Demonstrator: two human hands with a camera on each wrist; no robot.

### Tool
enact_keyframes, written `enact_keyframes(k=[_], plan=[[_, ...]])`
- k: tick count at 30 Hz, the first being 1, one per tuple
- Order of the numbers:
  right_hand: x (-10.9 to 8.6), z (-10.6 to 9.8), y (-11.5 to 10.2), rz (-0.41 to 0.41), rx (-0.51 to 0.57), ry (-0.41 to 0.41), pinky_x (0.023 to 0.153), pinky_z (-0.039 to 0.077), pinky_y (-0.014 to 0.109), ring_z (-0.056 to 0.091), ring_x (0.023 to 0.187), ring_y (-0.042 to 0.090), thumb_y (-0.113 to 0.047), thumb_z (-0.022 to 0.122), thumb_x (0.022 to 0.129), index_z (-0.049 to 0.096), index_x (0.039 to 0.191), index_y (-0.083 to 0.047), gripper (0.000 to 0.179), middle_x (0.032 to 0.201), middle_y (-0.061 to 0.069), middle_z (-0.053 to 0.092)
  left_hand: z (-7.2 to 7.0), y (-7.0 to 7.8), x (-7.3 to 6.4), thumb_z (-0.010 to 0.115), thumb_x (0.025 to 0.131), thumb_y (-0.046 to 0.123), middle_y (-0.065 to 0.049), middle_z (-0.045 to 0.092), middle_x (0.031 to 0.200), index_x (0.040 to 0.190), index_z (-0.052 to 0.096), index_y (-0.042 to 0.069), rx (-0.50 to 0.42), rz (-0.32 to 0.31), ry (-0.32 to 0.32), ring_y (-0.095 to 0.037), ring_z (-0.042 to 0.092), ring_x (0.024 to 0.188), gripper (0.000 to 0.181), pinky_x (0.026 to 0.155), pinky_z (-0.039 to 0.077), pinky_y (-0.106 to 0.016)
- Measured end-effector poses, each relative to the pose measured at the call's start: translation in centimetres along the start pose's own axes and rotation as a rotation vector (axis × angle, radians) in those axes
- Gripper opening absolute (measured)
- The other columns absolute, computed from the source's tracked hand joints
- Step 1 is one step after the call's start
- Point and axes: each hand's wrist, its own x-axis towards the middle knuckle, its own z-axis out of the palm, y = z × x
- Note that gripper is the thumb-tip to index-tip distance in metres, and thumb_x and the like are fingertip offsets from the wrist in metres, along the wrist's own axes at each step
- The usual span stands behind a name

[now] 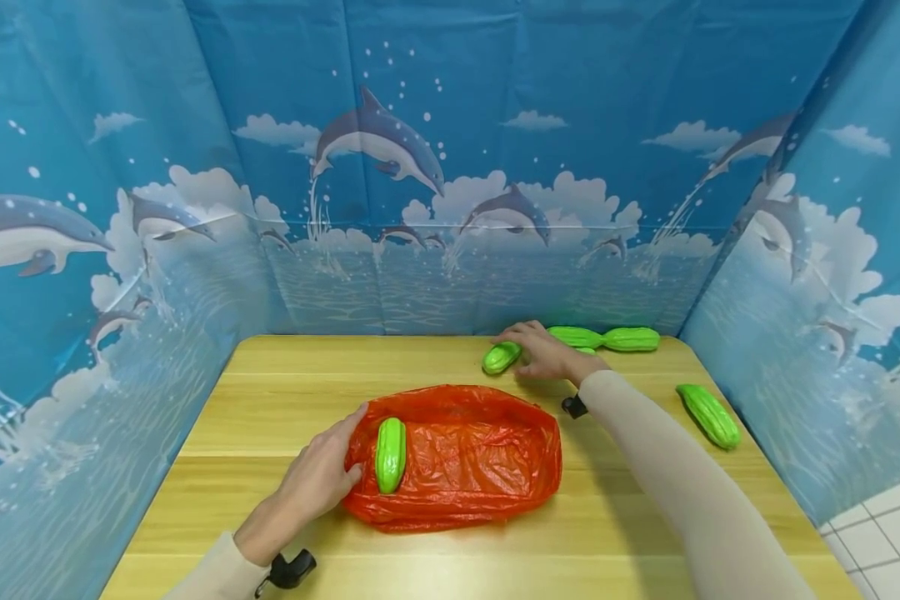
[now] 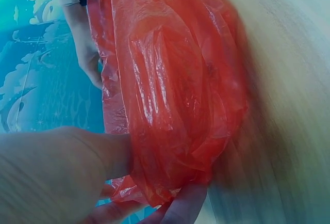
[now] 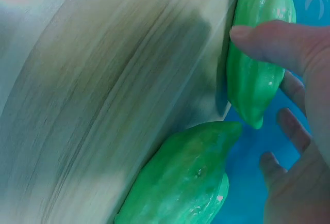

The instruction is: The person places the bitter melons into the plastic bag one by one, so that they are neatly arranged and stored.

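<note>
An open red plastic bag [image 1: 472, 504] lies on the table with one green ridged gourd [image 1: 391, 455] inside, at its left end. My left hand [image 1: 318, 467] pinches the bag's left rim; the left wrist view shows the thumb on one side of the film and fingers on the other. Toward the table's back edge, my right hand [image 1: 543, 350] grips another green gourd [image 3: 255, 74]. Its thumb [image 3: 273, 38] lies across that gourd, with a finger on the opposite side and the other fingers spread apart. A further green gourd [image 3: 180, 177] sits just beside it in the right wrist view.
More green gourds [image 1: 630, 339] lie along the back right edge, partly behind the right hand. A separate gourd [image 1: 708, 416] rests near the table's right edge. Dolphin-printed blue curtains [image 1: 450, 275] enclose the wooden table [image 1: 262, 417] at the back and both sides.
</note>
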Motion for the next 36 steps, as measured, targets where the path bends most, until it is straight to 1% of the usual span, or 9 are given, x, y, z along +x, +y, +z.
enact_keyframes(k=[5, 13, 19, 20, 23, 26, 28, 32, 36], plan=[[-0.29, 0.18, -0.14, 0.007, -0.008, 0.024, 0.128, 0.046, 0.077, 0.045, 0.159, 0.053, -0.009, 0.085, 0.107, 0.066, 0.165, -0.015, 0.061, 0.168, 0.023, 0.056, 0.06, -0.04, -0.05, 0.089, 0.094, -0.005, -0.027, 0.058, 0.175, 0.179, 0.043, 0.004, 0.005, -0.002, 0.000, -0.051, 0.065, 0.154, 0.097, 0.116, 0.064, -0.065], [-0.17, 0.79, -0.26, 0.006, -0.057, 0.063, 0.122, 0.053, 0.071, 0.056, 0.147, 0.046, -0.011, 0.085, 0.107, 0.078, 0.150, -0.020, 0.045, 0.154, 0.017, 0.066, 0.23, -0.05, -0.21, 0.089, 0.095, -0.005, -0.025, 0.059, 0.175, 0.179, 0.044, 0.004, 0.004, -0.010, -0.005, -0.050, 0.065, 0.155, 0.096, 0.117, 0.064, -0.065], [-0.40, 0.56, -0.32, -0.015, -0.023, 0.074, 0.120, 0.052, 0.072, 0.057, 0.144, 0.046, -0.014, 0.086, 0.107, 0.079, 0.148, -0.024, 0.043, 0.150, 0.016, 0.067, 0.18, 0.00, -0.11, 0.089, 0.095, -0.005, -0.027, 0.059, 0.174, 0.179, 0.044, 0.005, -0.001, -0.006, -0.003, -0.051, 0.066, 0.153, 0.096, 0.114, 0.065, -0.064], [-0.46, 0.55, -0.31, -0.026, -0.029, 0.082, 0.116, 0.052, 0.076, 0.057, 0.142, 0.045, -0.016, 0.086, 0.107, 0.079, 0.147, -0.025, 0.042, 0.149, 0.015, 0.068, 0.18, -0.02, -0.11, 0.089, 0.095, -0.005, -0.027, 0.059, 0.174, 0.179, 0.044, 0.005, -0.002, -0.008, -0.003, -0.051, 0.066, 0.153, 0.096, 0.115, 0.065, -0.064], [-0.57, 0.51, -0.26, -0.037, -0.033, 0.090, 0.114, 0.052, 0.076, 0.058, 0.141, 0.046, -0.018, 0.087, 0.107, 0.079, 0.147, -0.026, 0.041, 0.147, 0.015, 0.068, 0.21, -0.05, -0.12, 0.088, 0.095, -0.005, -0.026, 0.058, 0.175, 0.180, 0.043, 0.005, -0.002, -0.011, -0.003, -0.050, 0.066, 0.153, 0.097, 0.114, 0.066, -0.063], [-0.59, 0.52, -0.32, -0.014, -0.034, 0.091, 0.117, 0.053, 0.075, 0.058, 0.142, 0.045, -0.017, 0.088, 0.106, 0.079, 0.147, -0.024, 0.043, 0.149, 0.016, 0.068, 0.19, -0.03, -0.05, 0.089, 0.094, -0.005, -0.027, 0.059, 0.173, 0.179, 0.044, 0.005, 0.001, 0.000, 0.006, -0.051, 0.067, 0.151, 0.097, 0.111, 0.067, -0.063], [-0.57, 0.54, -0.34, 0.010, -0.028, 0.085, 0.122, 0.053, 0.072, 0.057, 0.145, 0.045, -0.015, 0.087, 0.106, 0.078, 0.149, -0.023, 0.044, 0.151, 0.016, 0.068, 0.21, -0.02, -0.03, 0.089, 0.094, -0.005, -0.027, 0.059, 0.173, 0.179, 0.044, 0.005, 0.001, 0.002, 0.009, -0.051, 0.068, 0.150, 0.096, 0.111, 0.068, -0.063], [-0.62, 0.52, -0.50, 0.037, -0.045, 0.083, 0.123, 0.053, 0.070, 0.057, 0.147, 0.044, -0.015, 0.087, 0.107, 0.077, 0.151, -0.022, 0.045, 0.153, 0.015, 0.067, 0.23, 0.01, -0.09, 0.089, 0.094, -0.005, -0.027, 0.059, 0.173, 0.179, 0.044, 0.005, 0.002, 0.001, 0.008, -0.051, 0.067, 0.152, 0.097, 0.113, 0.066, -0.064], [-0.90, 0.26, -0.65, 0.045, -0.039, 0.093, 0.123, 0.053, 0.069, 0.057, 0.147, 0.043, -0.017, 0.087, 0.106, 0.077, 0.151, -0.022, 0.046, 0.153, 0.014, 0.067, 0.15, 0.06, -0.12, 0.089, 0.094, -0.006, -0.029, 0.059, 0.172, 0.178, 0.045, 0.004, 0.002, 0.013, 0.016, -0.053, 0.069, 0.148, 0.096, 0.109, 0.068, -0.063]])
